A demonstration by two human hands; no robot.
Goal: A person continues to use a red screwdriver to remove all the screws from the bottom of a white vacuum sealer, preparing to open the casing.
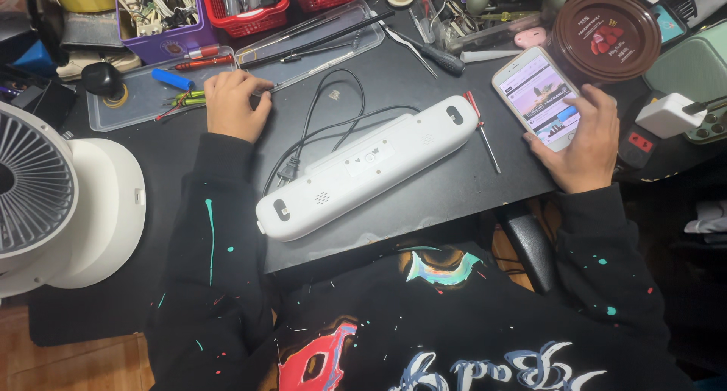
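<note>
Right hand gripped a white smartphone with its screen lit, right of the long white appliance lying face-down across the black desk, while the left hand rested curled, fingers together on a thin tool at the edge of a clear tray beyond the appliance's left end. For sound work, the small red-handled screwdriver just beside the appliance's right end should suit its recessed screw holes, and the black power cord behind it should stay unplugged. Left of the appliance stood a white fan, with crowded tool baskets behind.
</note>
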